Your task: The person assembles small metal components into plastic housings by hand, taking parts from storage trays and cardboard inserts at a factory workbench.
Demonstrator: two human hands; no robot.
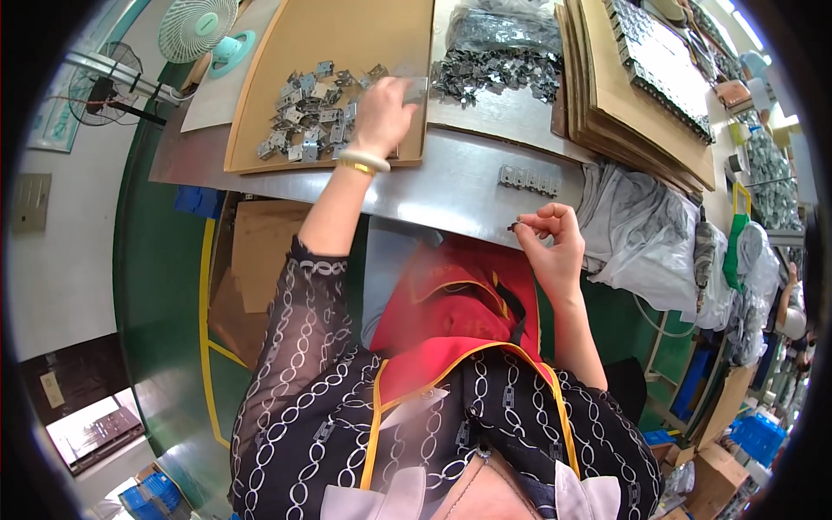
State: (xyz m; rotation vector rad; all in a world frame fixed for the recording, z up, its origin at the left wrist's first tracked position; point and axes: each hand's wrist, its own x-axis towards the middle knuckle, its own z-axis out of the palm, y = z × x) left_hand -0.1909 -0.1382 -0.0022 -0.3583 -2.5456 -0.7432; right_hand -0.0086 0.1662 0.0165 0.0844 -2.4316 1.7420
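Note:
My left hand, with a pale bangle and a gold-coloured band at its wrist, reaches over the right side of a shallow cardboard tray. Its fingers are bent together. A blurred greyish shape shows at their tips, too smeared to name. Left of this hand, a loose heap of small silvery metal brackets lies in the tray. Nearer to me, at the table's front edge, my right hand pinches a small dark metal piece between thumb and forefinger. Just beyond it, a short row of metal brackets rests on the metal tabletop.
Dark small metal parts are heaped behind the tabletop, with a clear plastic bag behind them. Stacked cardboard sheets stand at right, above grey cloth and plastic. A pale green fan is at far left.

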